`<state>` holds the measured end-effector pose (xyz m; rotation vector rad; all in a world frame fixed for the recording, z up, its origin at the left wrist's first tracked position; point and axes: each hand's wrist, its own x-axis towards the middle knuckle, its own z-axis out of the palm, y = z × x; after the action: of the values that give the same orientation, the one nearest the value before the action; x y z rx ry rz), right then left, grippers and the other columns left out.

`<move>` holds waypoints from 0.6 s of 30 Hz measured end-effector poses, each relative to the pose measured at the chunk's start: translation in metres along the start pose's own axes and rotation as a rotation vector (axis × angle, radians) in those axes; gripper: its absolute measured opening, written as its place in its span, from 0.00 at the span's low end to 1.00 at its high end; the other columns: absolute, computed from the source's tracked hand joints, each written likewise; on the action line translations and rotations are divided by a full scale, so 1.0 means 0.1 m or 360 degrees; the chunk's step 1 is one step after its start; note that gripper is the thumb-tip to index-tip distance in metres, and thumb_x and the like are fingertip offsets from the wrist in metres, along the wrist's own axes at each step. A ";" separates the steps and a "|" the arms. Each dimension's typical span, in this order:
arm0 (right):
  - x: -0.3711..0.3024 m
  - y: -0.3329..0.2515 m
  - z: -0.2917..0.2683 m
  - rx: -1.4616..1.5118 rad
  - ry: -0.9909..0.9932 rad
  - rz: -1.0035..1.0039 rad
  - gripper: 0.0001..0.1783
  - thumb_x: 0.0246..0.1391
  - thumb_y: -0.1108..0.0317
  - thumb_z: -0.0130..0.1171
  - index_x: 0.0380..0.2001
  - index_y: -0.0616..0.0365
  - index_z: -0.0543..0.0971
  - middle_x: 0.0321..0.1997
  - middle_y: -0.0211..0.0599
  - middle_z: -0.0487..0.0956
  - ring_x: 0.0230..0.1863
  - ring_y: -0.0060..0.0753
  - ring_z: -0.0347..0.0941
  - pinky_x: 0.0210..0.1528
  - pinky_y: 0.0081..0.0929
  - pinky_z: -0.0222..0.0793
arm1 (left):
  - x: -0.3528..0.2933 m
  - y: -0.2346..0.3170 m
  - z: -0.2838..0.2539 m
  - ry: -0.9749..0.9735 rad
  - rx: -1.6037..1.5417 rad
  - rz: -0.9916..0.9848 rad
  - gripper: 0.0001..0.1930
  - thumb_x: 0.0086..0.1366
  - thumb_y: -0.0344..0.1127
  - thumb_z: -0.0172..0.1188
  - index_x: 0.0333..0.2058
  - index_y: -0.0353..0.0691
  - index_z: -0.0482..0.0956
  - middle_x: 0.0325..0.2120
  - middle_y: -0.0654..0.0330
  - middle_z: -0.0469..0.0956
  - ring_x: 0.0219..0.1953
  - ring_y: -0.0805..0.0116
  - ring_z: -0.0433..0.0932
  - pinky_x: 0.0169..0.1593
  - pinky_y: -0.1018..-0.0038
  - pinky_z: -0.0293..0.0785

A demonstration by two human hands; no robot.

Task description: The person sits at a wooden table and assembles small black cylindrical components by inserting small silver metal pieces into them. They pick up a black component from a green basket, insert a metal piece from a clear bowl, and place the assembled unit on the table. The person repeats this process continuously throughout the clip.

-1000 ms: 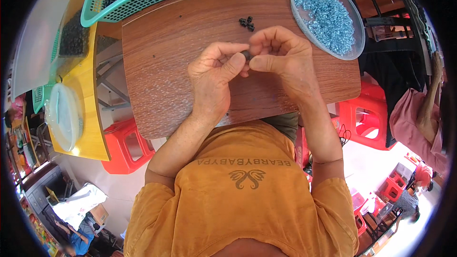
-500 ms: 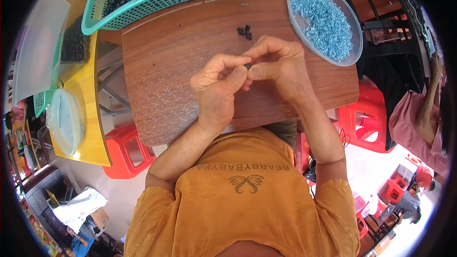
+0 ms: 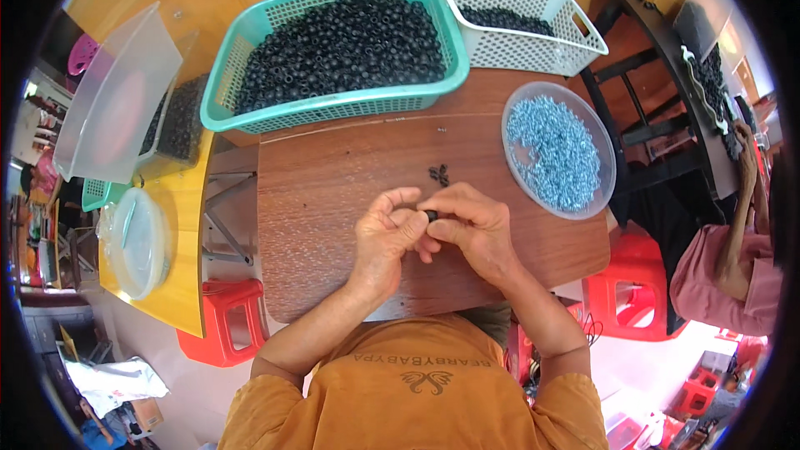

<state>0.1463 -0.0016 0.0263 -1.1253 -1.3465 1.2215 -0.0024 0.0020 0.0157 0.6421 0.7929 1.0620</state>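
Observation:
Over the middle of the brown table, both my hands meet at a small round black plastic piece (image 3: 431, 215). My right hand (image 3: 479, 229) pinches it between thumb and index finger. My left hand (image 3: 383, 237) is closed in against its left side, thumb at the piece and the other fingers curled. The fingers cover most of the piece. Just beyond my hands lies a little cluster of small black pieces (image 3: 439, 175). A round translucent dish (image 3: 510, 154) of small shiny blue pieces (image 3: 557, 150) stands to the right.
A teal basket (image 3: 342, 108) heaped with black pieces stands at the far edge, beside a white basket (image 3: 533, 48) with more. Left is a yellow table (image 3: 179, 242) with plastic tubs. Red stools (image 3: 221, 325) flank the table. Someone in a pink garment (image 3: 725, 279) sits at right.
The view has tilted farther out, so both baskets now show fully. My hands remain together at the black piece, and my left index finger has lifted a little away from it.

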 end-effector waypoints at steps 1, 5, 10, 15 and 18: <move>0.00 0.00 -0.01 -0.0041 -0.0001 0.0005 0.14 0.40 0.79 0.60 0.35 0.61 0.79 0.33 0.35 0.75 0.35 0.26 0.71 0.36 0.19 0.66 | 0.00 0.00 0.00 -0.0009 0.0019 -0.0025 0.20 0.59 0.31 0.57 0.48 0.30 0.62 0.24 0.55 0.76 0.21 0.69 0.75 0.21 0.79 0.71; 0.05 0.02 -0.08 -0.0097 -0.0004 0.0024 0.13 0.39 0.78 0.60 0.33 0.62 0.79 0.30 0.36 0.76 0.33 0.28 0.72 0.36 0.23 0.67 | 0.00 -0.02 -0.07 -0.0045 0.0160 -0.0019 0.14 0.61 0.30 0.54 0.44 0.31 0.67 0.25 0.55 0.77 0.22 0.71 0.75 0.22 0.81 0.70; 0.43 -0.18 -0.36 -0.0807 0.0122 -0.0203 0.11 0.39 0.73 0.61 0.30 0.62 0.79 0.33 0.41 0.79 0.35 0.34 0.76 0.40 0.29 0.70 | 0.09 0.13 -0.22 0.0033 0.0522 0.0047 0.09 0.62 0.28 0.53 0.40 0.32 0.70 0.26 0.54 0.77 0.22 0.72 0.75 0.23 0.81 0.70; 1.41 -0.39 -1.11 -0.0995 0.0521 -0.0468 0.15 0.41 0.64 0.62 0.35 0.58 0.82 0.24 0.31 0.78 0.22 0.19 0.67 0.27 0.20 0.64 | 0.42 0.35 -0.34 0.0141 0.1134 0.0402 0.09 0.60 0.26 0.54 0.40 0.34 0.72 0.27 0.57 0.77 0.28 0.73 0.75 0.30 0.81 0.71; 2.10 -0.35 -1.70 -0.1544 0.0782 -0.0649 0.21 0.41 0.66 0.60 0.42 0.60 0.78 0.26 0.36 0.79 0.24 0.26 0.72 0.30 0.24 0.68 | 0.65 0.36 -0.40 0.0105 0.1701 0.0976 0.10 0.58 0.24 0.55 0.40 0.35 0.74 0.29 0.61 0.78 0.32 0.73 0.75 0.36 0.78 0.72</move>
<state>0.2913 0.2224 0.0817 -1.5475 -1.6788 -0.0854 -0.0355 0.0788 0.0044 1.8490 1.2602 1.1530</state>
